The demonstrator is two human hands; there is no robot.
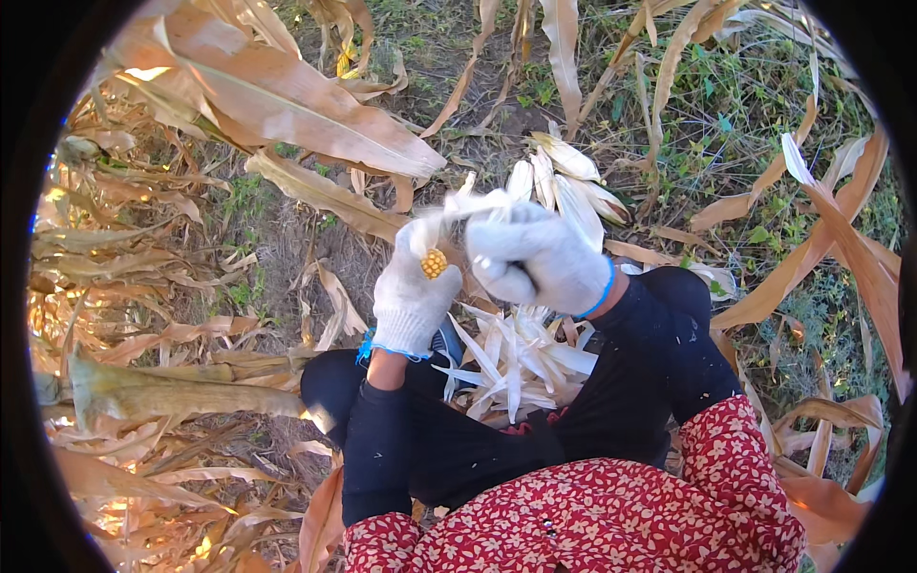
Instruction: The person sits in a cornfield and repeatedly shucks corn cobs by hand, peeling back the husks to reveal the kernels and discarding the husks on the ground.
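My left hand [415, 294], in a whitish knit glove, is closed around an ear of corn [433, 264], whose yellow kernels show at one end by the thumb. To its right, my right hand [534, 258], gloved alike, has its fingers curled in on a pale, blurred strip of corn husk [476, 204] that stretches over to the left hand. Most of the ear is hidden by the left glove. Just beyond the right hand, several ears in pale husks [566, 161] lie on the ground. Below the hands, a heap of stripped husks [526, 358] lies between my legs.
Dry corn stalks and leaves [143, 401] crowd the left side. One broad dry leaf [286, 107] reaches in from the upper left. Green weeds [716, 114] and more dry leaves cover the ground at the right. My bent knees [673, 301] flank the husk heap.
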